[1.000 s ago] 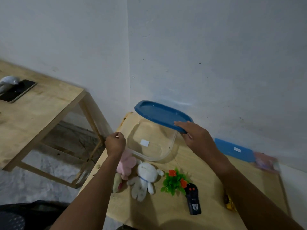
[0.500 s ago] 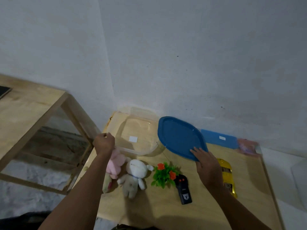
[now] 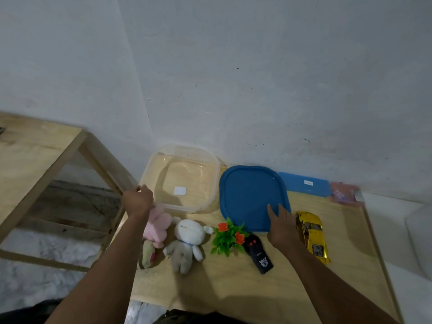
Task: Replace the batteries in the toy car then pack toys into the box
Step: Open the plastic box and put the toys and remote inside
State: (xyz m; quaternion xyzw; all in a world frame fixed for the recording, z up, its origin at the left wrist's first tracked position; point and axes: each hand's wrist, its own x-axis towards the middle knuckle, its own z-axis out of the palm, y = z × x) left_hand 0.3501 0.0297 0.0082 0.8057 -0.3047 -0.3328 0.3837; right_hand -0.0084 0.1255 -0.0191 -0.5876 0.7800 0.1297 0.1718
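A clear plastic box (image 3: 211,181) stands open and empty at the table's far left. My left hand (image 3: 138,200) grips its near-left rim. The blue lid (image 3: 247,195) lies flat on the table just right of the box, and my right hand (image 3: 279,226) holds its near-right edge, fingers on top. A gold toy car (image 3: 312,236) lies to the right of that hand. In front of the box sit a pink plush (image 3: 157,226), a white plush (image 3: 187,242), a small plastic plant (image 3: 228,237) and a black remote (image 3: 258,257).
A flat blue case (image 3: 306,183) and a pink packet (image 3: 344,192) lie against the white wall at the back right. A second wooden table (image 3: 35,155) stands to the left across a gap. The table's right edge has a raised wooden lip (image 3: 378,249).
My right hand lifted the blue lid off the box, carried it rightward and laid it flat on the table. My left hand stayed on the box rim. The view shifted right, revealing the car.
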